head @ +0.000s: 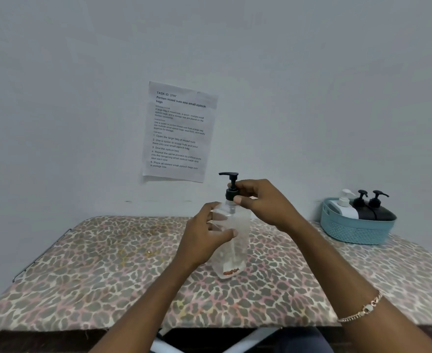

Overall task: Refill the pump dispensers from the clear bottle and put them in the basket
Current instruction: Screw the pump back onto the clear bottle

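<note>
A: Hand status?
B: Left hand [204, 235] wraps the clear bottle [231, 240], a smooth transparent plastic body standing on the leopard-print table cover [108, 263]. Right hand [258, 202] pinches the black pump collar [231, 193].
A: Dispensers?
B: One white dispenser [343, 206] and two black dispensers [370, 208] stand upright in the ribbed blue basket [355, 231], well right of the bottle.

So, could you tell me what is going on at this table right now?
A person is working on a clear bottle standing on the leopard-print table. The left hand grips its body while the right hand holds the collar of its black pump. The bottle looks nearly empty. At the right, a blue basket already holds one white and two black dispensers.
</note>
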`<state>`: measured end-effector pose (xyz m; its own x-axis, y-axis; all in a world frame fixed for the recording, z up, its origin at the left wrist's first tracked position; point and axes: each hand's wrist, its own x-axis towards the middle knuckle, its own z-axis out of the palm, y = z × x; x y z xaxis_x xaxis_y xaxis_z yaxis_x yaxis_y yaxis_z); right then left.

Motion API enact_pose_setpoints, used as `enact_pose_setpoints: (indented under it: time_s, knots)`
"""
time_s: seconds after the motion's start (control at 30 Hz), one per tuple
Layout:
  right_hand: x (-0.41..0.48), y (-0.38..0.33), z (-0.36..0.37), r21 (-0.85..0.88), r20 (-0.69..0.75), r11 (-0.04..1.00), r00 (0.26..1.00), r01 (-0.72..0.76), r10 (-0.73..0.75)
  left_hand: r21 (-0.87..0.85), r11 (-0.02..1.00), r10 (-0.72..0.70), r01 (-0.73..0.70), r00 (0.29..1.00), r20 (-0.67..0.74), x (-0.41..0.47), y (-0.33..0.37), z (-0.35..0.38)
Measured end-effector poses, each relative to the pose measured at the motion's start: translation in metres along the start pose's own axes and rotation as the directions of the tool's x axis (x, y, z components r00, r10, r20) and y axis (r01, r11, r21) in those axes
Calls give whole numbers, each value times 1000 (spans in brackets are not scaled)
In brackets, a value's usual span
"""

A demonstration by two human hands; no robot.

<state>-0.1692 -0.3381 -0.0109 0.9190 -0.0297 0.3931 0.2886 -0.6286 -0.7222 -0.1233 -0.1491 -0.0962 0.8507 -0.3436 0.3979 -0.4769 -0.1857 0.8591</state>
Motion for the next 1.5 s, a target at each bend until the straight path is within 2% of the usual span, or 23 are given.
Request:
enact_pose_setpoints:
  time_s: [0.17,0.3,0.37,0.47,0.57,0.67,0.73,0.87,0.93,1.0,1.13,1.2,1.33,1.43,1.5]
  knots:
    - [-37,5,-9,119,-97,992,994,-45,57,-6,999,43,-42,998,53,-15,0,21]
    - [-55,9,7,69,-284,993,953,-92,108,13,998,52,-53,997,55,-24,2,29]
    - [-57,10,9,60,-311,994,944,-93,107,23,998,61,-62,997,53,-24,3,30]
    - [-54,13,-4,136,-150,983,978,-127,147,8,998,64,-64,996,57,-26,3,29]
    - [-49,16,-20,331,42,937,994,-107,99,-8,998,55,-54,996,69,-28,3,27]
    - [-47,16,-21,407,56,911,997,-71,53,2,998,56,-57,995,81,-28,4,26]
    - [-45,15,-12,398,-34,917,998,-39,57,0,999,53,-54,996,71,-28,3,25]
    - [-46,9,16,228,-244,973,965,-35,92,-2,999,54,-54,997,53,-28,3,24]
    - [-45,5,21,155,-260,986,961,-54,93,-4,999,54,-54,997,54,-28,4,24]
    - [-42,5,12,155,-145,983,982,-95,118,-12,999,53,-52,997,62,-28,4,24]
    - [-35,13,-27,400,179,910,983,-111,42,-13,999,50,-49,996,73,-30,0,25]
    - [-34,14,-37,424,236,899,972,-110,7,0,998,57,-57,996,74,-29,1,25]
    - [-33,15,-26,432,127,898,991,-84,32,9,999,47,-47,997,68,-31,0,25]
    - [-40,12,-3,427,-44,902,995,-67,95,-13,999,42,-42,998,55,-33,-2,25]
    - [-48,7,14,328,-197,943,972,-55,126,-18,999,50,-49,997,53,-33,-1,25]
